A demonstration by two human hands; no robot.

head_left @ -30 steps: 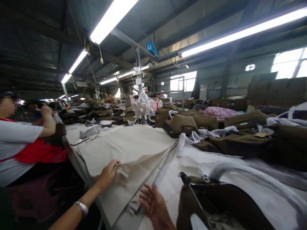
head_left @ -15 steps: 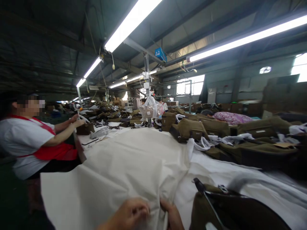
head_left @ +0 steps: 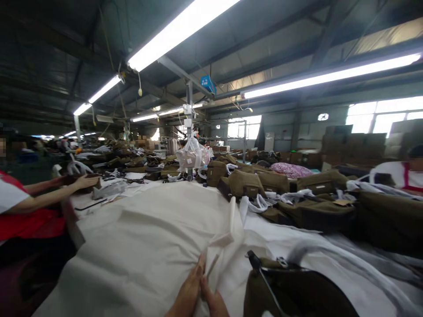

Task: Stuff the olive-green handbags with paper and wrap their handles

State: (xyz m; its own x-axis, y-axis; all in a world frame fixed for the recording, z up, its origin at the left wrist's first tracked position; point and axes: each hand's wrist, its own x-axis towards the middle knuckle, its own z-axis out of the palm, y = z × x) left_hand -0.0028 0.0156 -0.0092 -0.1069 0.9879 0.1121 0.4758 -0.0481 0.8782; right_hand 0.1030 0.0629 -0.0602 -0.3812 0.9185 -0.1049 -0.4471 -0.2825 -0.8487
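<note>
A large off-white sheet (head_left: pixel 142 237), paper or thin fabric, is spread in front of me, with creases running toward my hands. My left hand (head_left: pixel 189 286) presses against a gathered fold of it, fingers close together and pointing forward. Close beside it, my right hand (head_left: pixel 215 301) grips the same bunched part, its thumb side toward the left hand. Just right of my hands lies an open olive-green bag (head_left: pixel 294 290) with a dark edge and a grey wrapped handle (head_left: pixel 330 248). The lower parts of both hands are cut off by the frame.
Several olive-green bags (head_left: pixel 246 182) with white-wrapped straps are piled along the right and back. A post (head_left: pixel 189 110) with a clear plastic bag (head_left: pixel 192 155) rises from the table. At left, a co-worker's arm (head_left: pixel 49 193) reaches to a brown item; another person (head_left: pixel 393 174) is at far right.
My view has turned right. The left hand has closed in on the right hand, and the sheet between them is more tightly gathered. The co-worker's arms at left have stretched out further.
</note>
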